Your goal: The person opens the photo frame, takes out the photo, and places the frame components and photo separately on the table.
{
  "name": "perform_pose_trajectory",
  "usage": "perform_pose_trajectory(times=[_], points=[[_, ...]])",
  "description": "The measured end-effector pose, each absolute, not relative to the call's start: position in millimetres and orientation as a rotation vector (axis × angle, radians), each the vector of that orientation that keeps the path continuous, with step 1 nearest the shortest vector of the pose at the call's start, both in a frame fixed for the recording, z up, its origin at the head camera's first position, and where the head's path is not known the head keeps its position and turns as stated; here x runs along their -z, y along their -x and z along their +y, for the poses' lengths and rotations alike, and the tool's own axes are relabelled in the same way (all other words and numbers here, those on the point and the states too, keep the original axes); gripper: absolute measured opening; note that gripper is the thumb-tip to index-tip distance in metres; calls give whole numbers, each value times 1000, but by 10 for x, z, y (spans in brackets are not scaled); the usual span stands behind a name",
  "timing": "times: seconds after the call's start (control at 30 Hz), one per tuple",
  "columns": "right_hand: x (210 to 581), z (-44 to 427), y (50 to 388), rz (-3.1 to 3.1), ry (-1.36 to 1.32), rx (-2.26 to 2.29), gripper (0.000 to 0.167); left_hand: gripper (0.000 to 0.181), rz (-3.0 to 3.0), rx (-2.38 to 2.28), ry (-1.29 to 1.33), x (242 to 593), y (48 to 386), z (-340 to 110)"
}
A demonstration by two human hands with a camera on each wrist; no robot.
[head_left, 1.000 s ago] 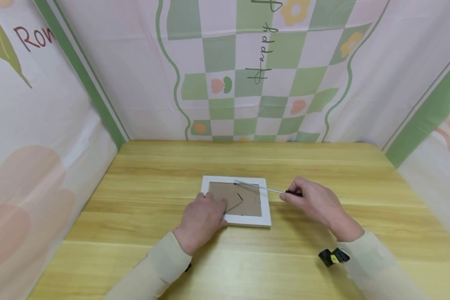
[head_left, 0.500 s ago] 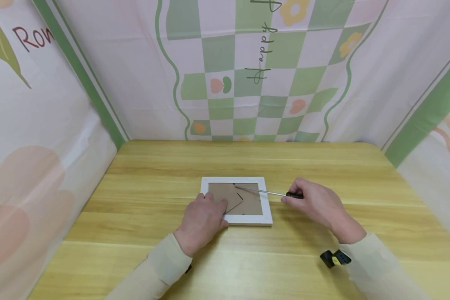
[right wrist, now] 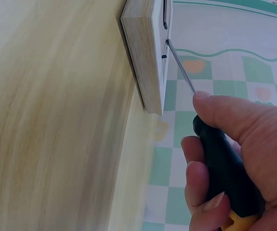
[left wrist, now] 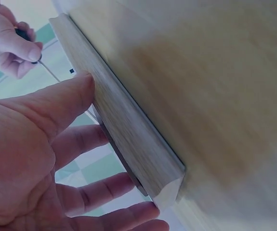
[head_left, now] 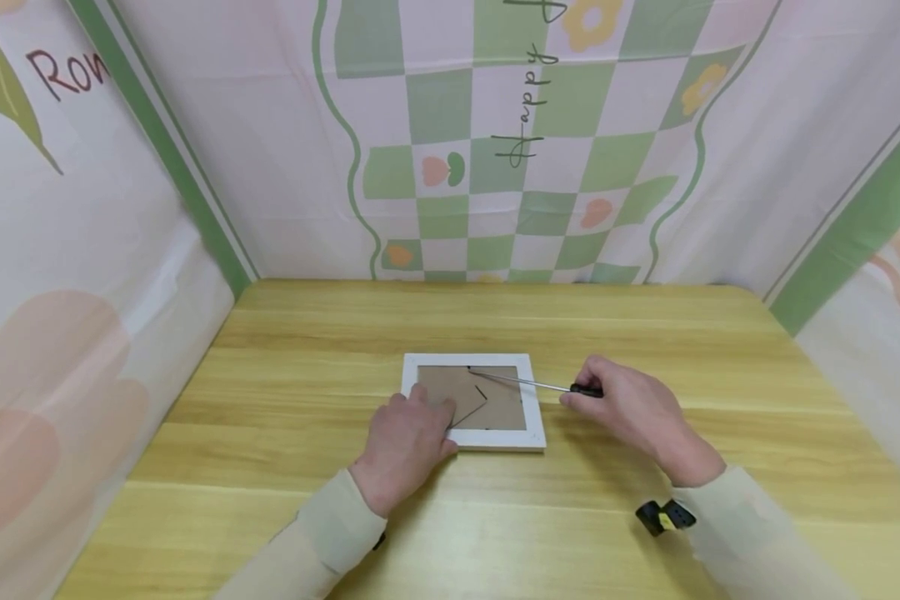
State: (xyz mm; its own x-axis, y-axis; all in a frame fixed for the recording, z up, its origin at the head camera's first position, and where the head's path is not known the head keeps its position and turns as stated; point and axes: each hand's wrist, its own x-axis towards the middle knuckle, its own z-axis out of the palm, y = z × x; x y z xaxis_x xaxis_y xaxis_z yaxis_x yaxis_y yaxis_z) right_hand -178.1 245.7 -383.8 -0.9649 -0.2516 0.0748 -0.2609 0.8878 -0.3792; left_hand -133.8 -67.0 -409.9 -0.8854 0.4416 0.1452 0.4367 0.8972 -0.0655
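A white picture frame [head_left: 534,408] lies back side up on the table, showing its brown backing board [head_left: 438,382] and small dark tabs along the board's edges. A stand leg with dark lines shows on the board. My left hand [head_left: 405,446] holds the frame's near left corner, thumb on the near side edge [left wrist: 104,91] and fingers over the back. My right hand [head_left: 637,408] grips a screwdriver [right wrist: 225,168] with a black and yellow handle. Its thin shaft [head_left: 547,385] reaches over the frame's right side, the tip near the tab at the far edge of the board.
The wooden table [head_left: 307,333] extends around the frame on all sides. A patterned curtain [head_left: 495,208] stands behind the table, with printed sheets at left and right. A black strapped device [head_left: 663,518] is on the right wrist.
The screwdriver tip has moved slightly nearer, from the frame's far border onto the board beside the far tab. The frame has shifted a little; the left hand has stayed almost still.
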Motion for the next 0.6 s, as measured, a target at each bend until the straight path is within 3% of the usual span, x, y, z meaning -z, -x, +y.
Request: perform_pose_trajectory(times=[0.6], points=[[3906,2428,1755,-3052,-402,-543,25,44,-2828,-92,803,4094,1352,-688]])
